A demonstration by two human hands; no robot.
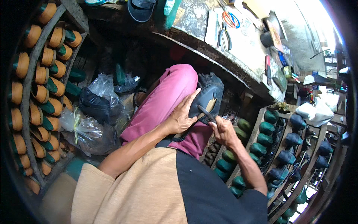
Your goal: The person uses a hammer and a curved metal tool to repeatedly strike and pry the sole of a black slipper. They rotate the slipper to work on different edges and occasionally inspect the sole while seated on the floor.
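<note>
Right hand [223, 130] fingers pinched shut on a thin dark tool [206, 113], tip at the dark shoe upper [209, 93] on the knee; left hand [182, 115] spread flat, bracing it; mid-lasting, probably; next move needs firm steadying; green lasts [261, 138] racked right.

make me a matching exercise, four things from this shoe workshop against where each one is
Things:
1. dark leather shoe upper
2. orange-handled scissors
3. tan shoe lasts with green tips
4. thin dark tool

Places:
A. on the rack at the person's left
B. in the right hand
C. on the pink-trousered knee, under the left hand
D. on the workbench

Pairs: 1-C, 2-D, 3-A, 4-B
</note>
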